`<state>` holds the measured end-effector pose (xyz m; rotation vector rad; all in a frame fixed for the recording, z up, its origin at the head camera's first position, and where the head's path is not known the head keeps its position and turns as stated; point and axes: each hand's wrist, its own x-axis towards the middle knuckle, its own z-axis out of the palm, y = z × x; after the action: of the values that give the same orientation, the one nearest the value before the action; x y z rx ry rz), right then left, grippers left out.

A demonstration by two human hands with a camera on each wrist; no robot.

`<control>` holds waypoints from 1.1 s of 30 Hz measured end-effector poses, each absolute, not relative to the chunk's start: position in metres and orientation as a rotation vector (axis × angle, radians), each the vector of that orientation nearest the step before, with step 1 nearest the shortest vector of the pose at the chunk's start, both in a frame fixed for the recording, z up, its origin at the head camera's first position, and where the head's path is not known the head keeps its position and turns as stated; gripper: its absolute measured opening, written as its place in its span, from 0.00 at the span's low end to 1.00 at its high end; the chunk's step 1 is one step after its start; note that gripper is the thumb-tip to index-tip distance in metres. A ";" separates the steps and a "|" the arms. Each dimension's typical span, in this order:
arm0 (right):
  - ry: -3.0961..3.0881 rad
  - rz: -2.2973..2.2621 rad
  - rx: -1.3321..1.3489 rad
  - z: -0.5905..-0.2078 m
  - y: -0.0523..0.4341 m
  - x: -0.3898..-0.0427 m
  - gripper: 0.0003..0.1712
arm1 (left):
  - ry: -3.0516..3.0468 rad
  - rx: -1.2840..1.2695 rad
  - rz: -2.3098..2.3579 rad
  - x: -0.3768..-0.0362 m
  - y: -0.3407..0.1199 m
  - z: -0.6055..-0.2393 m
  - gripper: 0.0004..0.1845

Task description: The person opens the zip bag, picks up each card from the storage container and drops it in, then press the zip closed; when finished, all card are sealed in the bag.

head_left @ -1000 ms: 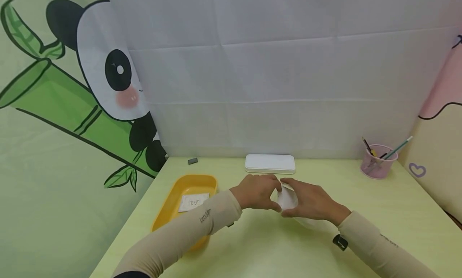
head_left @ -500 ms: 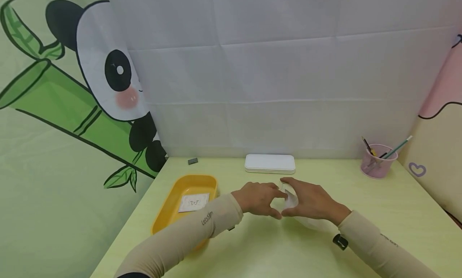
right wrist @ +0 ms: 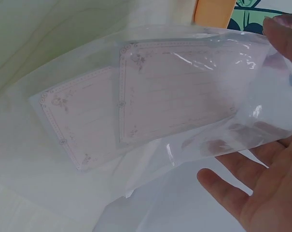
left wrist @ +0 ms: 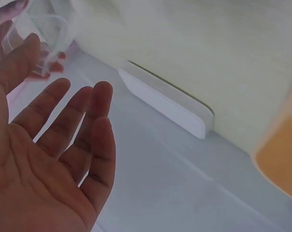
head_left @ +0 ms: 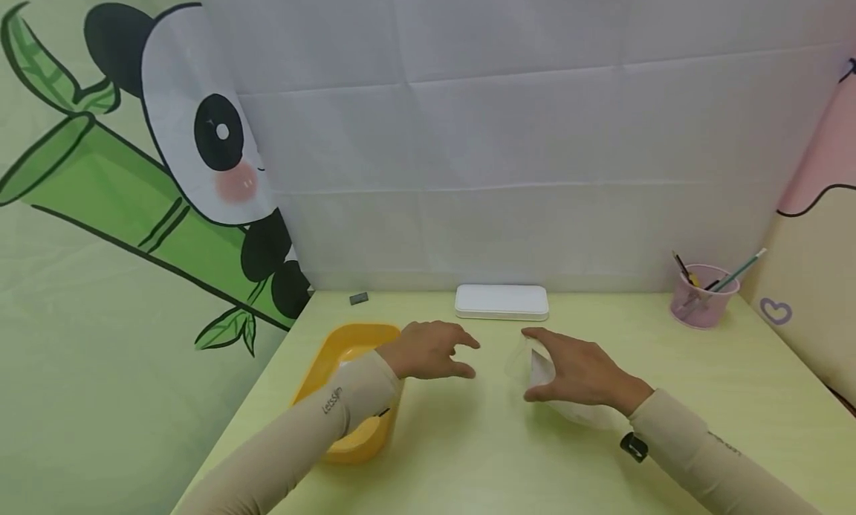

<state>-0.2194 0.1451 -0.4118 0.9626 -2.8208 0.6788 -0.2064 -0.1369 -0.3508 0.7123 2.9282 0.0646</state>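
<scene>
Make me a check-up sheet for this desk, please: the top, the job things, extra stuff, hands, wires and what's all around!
Surface: pale yellow-green table; no spills seen.
Job's things: clear bag with at least two printed cards inside; yellow tray, partly hidden by the left sleeve.
Clutter: white box, small dark block and pink cup of pencils, all towards the back.
Hands: left hand open, holding nothing; right hand holding the bag.
Cables: nothing seen.
Surroundings: plain pale cloth behind; panda picture on the left.
</scene>
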 end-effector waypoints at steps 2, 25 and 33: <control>-2.821 0.691 0.961 -0.411 0.146 -0.219 0.57 | 2.967 0.642 0.011 -0.213 -0.155 -0.350 0.24; -2.812 0.719 0.961 -0.414 0.149 -0.221 0.57 | 2.825 -0.001 0.060 -0.255 -0.287 -0.392 0.42; -2.808 0.720 0.958 -0.416 0.153 -0.221 0.57 | 2.728 -0.074 0.097 -0.246 -0.288 -0.395 0.43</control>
<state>-0.2210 0.1526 -0.4156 0.9582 -2.8076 0.7201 -0.2461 -0.2882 -0.3953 -0.0738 2.7277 0.0971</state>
